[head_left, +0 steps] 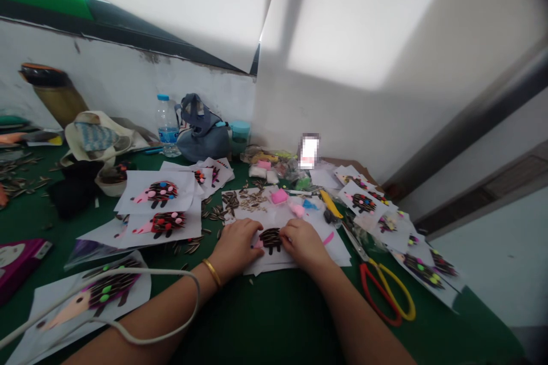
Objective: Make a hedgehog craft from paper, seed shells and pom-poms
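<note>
A small hedgehog figure (271,239) with a dark body, striped seeds and a pink snout lies on white paper (274,265). At its left side my left hand (240,242) rests on the paper, fingers apart, thumb near the snout. My right hand (302,242) has thumb and index finger pinched at the figure's right edge; whatever is between them is too small to make out. Beyond the hands are sunflower seeds (252,200), a bright pink clay lump (279,196), a paler pink lump (297,209) and blue clay (310,204).
Red and yellow scissors (381,291) and a yellow cutter (331,204) lie right. Hedgehog sheets stand left (160,196) and right (363,202). A white cable (194,302) crosses over my left forearm. Behind are a bottle (168,128), a blue bag (203,139) and a phone (309,151).
</note>
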The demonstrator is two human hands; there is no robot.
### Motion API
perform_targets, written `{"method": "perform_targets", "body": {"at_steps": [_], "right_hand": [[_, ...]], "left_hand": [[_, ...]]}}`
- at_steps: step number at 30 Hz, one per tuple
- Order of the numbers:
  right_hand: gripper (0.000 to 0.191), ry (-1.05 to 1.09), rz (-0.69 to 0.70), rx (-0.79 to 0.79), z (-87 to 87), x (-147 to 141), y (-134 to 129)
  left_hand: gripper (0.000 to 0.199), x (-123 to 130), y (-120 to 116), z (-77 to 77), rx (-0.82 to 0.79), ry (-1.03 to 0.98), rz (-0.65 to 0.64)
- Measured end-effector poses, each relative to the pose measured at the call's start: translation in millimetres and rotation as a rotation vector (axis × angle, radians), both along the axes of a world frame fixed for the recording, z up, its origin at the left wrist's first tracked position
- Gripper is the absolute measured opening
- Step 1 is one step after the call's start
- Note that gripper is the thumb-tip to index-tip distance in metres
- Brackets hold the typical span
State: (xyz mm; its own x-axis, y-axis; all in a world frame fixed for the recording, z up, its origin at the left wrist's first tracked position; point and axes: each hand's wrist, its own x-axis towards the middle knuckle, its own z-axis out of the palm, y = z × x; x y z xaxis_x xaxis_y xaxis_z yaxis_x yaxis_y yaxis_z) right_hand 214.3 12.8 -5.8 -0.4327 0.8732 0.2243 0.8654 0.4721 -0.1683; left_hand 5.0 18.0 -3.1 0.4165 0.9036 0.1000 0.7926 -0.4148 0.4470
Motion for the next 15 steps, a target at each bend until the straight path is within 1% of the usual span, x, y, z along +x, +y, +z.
{"method": "perform_targets", "body": {"at_steps": [6, 10, 15], "right_hand": [[0.016, -0.045, 0.003, 0.013, 0.0, -3.8, 0.4], [0.015, -0.057, 0.002, -0.021, 1.4, -4.4, 1.4], [0.015, 0.009, 0.002, -0.048, -1.6, 1.0, 1.4]], "left_hand": [[0.043, -0.1, -0.2, -0.3, 0.013, -0.008, -0.01], [0.043, -0.4, 0.5, -0.9, 0.007, 0.005, -0.015], [0.045, -0.8, 0.8, -3.1, 0.005, 0.009, -0.007]]}}
